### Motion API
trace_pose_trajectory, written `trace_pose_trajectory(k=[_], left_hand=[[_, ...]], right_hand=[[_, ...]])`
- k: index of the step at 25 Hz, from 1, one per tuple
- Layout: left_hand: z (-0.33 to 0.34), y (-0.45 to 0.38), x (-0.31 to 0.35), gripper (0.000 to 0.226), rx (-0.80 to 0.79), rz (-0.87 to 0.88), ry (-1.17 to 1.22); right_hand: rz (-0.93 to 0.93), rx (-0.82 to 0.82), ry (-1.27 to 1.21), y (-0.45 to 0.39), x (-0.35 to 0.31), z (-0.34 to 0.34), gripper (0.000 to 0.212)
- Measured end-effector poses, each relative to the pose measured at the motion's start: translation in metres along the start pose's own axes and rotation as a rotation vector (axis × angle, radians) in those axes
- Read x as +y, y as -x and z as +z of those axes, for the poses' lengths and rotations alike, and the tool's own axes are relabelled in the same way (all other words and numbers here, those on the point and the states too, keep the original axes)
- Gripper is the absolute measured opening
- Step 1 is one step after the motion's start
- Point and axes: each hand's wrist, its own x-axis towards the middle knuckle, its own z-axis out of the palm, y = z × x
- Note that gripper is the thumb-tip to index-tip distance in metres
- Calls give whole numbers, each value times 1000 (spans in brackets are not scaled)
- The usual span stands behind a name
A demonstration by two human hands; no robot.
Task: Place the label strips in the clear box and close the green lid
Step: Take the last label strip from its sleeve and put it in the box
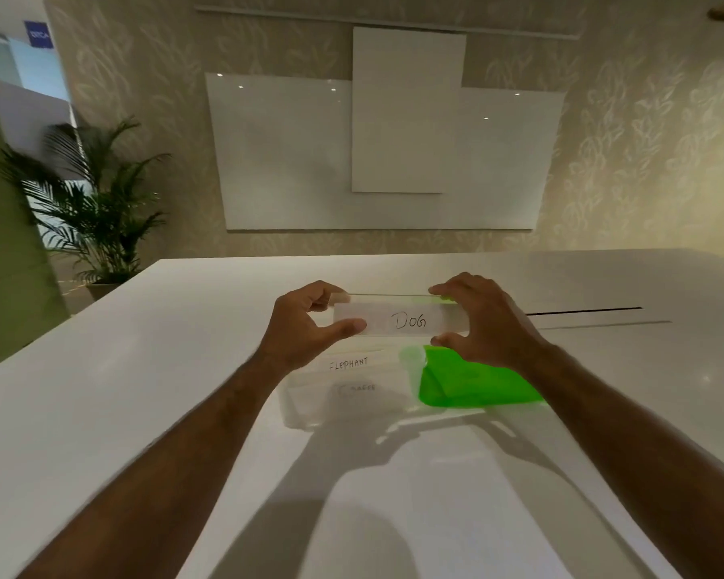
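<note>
Currently held: white paper label strip lettered "DOG" point(398, 320), stretched level between both hands above the far side of the box.
Left hand point(306, 323): thumb below and fingers point(338, 297) above, clamped on the strip's left end.
Right hand point(483, 317): thumb and fingers pinched on the strip's right end, wrist passing over the lid.
Container: clear rectangular plastic box point(310, 405), standing open near the middle of the white table point(122, 369), closer to its far edge than to the near one.
Contents: white strip lettered "ELEPHANT" point(349, 364) lying flat inside; below it a second strip, lettering too faint to read.
Lid: translucent green plastic lid point(473, 384), off its seat, lying tilted at the box's right end under the right forearm.
Step in hand (judged): lowering the "DOG" strip into the box.
Method: keep the strip taut and parallel to the box's long walls; bring both ends down together so neither catches the rim.
Release: let go only once the strip lies flat on those already stored, so it does not curl up.
Caution: the right wrist sits close to the lid; lift clear without nudging it.
Remaining (judged): lid yet to be seated; whether more strips wait outside the box cannot be told.
</note>
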Motion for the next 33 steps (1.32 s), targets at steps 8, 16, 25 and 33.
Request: trace_pose_trajectory(k=[8, 16, 25, 33], left_hand=[[-34, -9, -33, 43, -93, -1, -345], [-37, -25, -59, 37, -298, -54, -596], [-17, -47, -77, 41, -522, -68, -997], [2, -54, -96, 47, -624, -191, -1078]], right_hand=[[84, -221, 68, -42, -19, 42, 70], [97, -394, 46, -67, -18, 80, 45], [123, -595, -17, -77, -12, 114, 34], [75, -734, -20, -79, -12, 132, 32]])
